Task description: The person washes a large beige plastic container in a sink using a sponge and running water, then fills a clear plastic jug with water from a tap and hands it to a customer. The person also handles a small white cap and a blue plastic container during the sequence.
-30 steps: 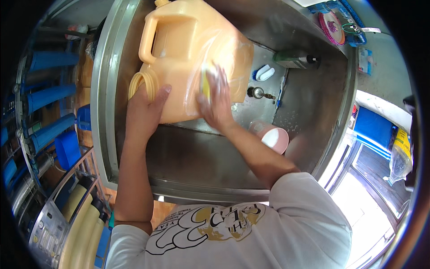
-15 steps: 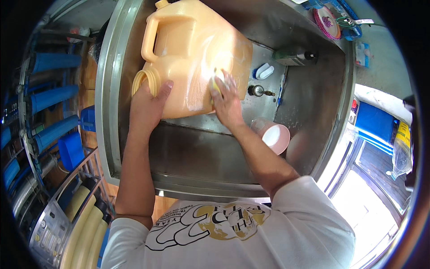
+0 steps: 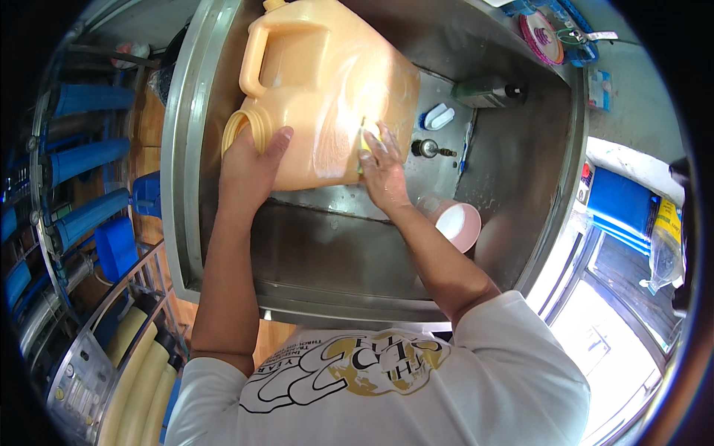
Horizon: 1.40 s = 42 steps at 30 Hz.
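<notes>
A large pale-orange plastic jug (image 3: 327, 82) with a moulded handle lies on its side in a stainless steel sink (image 3: 513, 193), its wide mouth pointing toward the left. My left hand (image 3: 249, 167) grips the jug just beside that mouth. My right hand (image 3: 383, 167) presses a yellow sponge (image 3: 366, 141) against the jug's soapy lower right side; only the sponge's edge shows above my fingers.
A pink cup (image 3: 459, 225) sits in the sink near my right forearm, with a drain fitting (image 3: 426, 148) and a blue-and-white brush (image 3: 437, 117) behind it. Blue filter housings (image 3: 89, 156) line the left; a pink lid (image 3: 541, 36) rests on the top-right ledge.
My right hand with the sponge has slid down and to the right across the jug's side. The left hand keeps its grip by the mouth.
</notes>
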{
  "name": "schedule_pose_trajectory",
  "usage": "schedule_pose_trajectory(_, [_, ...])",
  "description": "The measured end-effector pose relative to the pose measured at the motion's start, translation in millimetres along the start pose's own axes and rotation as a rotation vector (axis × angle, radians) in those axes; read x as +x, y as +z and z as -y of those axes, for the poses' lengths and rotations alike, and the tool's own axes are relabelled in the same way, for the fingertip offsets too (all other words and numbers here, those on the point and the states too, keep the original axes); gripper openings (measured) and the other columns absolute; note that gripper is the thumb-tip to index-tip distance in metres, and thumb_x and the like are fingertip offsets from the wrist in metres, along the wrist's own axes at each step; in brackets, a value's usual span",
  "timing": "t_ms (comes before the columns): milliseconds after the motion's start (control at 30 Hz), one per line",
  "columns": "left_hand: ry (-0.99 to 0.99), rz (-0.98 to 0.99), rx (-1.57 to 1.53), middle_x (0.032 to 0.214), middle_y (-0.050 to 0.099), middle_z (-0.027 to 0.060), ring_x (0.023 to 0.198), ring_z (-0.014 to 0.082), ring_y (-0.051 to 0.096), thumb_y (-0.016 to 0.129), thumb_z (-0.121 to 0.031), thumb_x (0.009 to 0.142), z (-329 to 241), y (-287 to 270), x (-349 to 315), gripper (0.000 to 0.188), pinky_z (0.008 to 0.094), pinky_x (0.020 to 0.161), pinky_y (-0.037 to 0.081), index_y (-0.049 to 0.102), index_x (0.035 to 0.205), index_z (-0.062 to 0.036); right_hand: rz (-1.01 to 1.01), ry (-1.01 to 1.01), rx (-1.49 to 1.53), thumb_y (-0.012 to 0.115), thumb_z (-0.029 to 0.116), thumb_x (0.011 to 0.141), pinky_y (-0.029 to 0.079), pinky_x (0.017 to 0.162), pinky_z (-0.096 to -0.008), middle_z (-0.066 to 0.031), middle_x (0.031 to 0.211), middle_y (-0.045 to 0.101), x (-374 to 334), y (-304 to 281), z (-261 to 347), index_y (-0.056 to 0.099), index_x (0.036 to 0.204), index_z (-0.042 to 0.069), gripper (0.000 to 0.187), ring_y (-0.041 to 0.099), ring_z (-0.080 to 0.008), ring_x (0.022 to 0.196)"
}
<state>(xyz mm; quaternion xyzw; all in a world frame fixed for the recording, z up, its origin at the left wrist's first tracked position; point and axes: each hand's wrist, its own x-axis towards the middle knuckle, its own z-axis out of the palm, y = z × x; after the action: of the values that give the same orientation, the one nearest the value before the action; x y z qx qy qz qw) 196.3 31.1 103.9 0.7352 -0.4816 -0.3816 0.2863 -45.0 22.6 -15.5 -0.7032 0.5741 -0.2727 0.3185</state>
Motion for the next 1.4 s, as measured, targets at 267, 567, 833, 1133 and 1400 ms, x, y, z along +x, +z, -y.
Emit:
schedule_pose_trajectory(267, [0.01,-0.001,0.087,0.098,0.073,0.013,0.087,0.0196,0.07,0.065,-0.029,0.099,-4,-1,6,0.039,0.036,0.079,0.054,0.064,0.124,0.0013,-0.014,0.04,-0.014,0.056,0.018,0.098,0.032,0.118,-0.0441,-0.025,0.152,0.043,7,2,-16,0.062,0.134,0.004,0.04,0.04,-0.0421,0.142])
schedule_pose_trajectory(567, [-0.011,0.016,0.105,0.099,0.073,0.0155,0.087,0.0244,0.071,0.066,-0.03,0.098,-9,-2,-3,0.039,0.0376,0.08,0.054,0.065,0.122,0.0012,0.156,-0.047,-0.043,0.055,0.011,0.095,0.032,0.12,-0.0504,-0.0224,0.146,0.049,17,-1,-30,0.067,0.114,0.0,0.026,0.045,-0.0426,0.137])
schedule_pose_trajectory(833, [-0.099,0.041,0.088,0.108,0.072,0.0207,0.1,0.0351,0.07,0.066,-0.035,0.095,-16,-3,1,0.046,0.0423,0.088,0.053,0.063,0.123,0.0003,0.109,-0.176,-0.261,0.054,0.011,0.096,0.033,0.119,-0.0487,-0.0255,0.146,0.048,13,13,-48,0.063,0.126,-0.001,0.033,0.039,-0.0481,0.139])
schedule_pose_trajectory(1133, [-0.087,0.011,0.074,0.109,0.072,0.0207,0.101,0.0348,0.07,0.068,-0.036,0.094,-17,-4,0,0.049,0.0422,0.09,0.052,0.061,0.126,0.0021,-0.027,-0.044,0.047,0.056,0.018,0.096,0.036,0.116,-0.0492,-0.0282,0.145,0.049,2,-2,25,0.06,0.134,0.003,0.041,0.04,-0.0451,0.14])
schedule_pose_trajectory(1400, [-0.128,0.05,0.014,0.111,0.072,0.0196,0.103,0.0319,0.07,0.067,-0.033,0.095,-19,-6,0,0.047,0.04,0.09,0.052,0.062,0.127,0.0012,0.113,0.561,0.223,0.052,0.032,0.1,0.042,0.109,-0.044,-0.03,0.131,0.058,88,-51,-31,0.057,0.135,0.0,0.048,0.053,-0.0438,0.128])
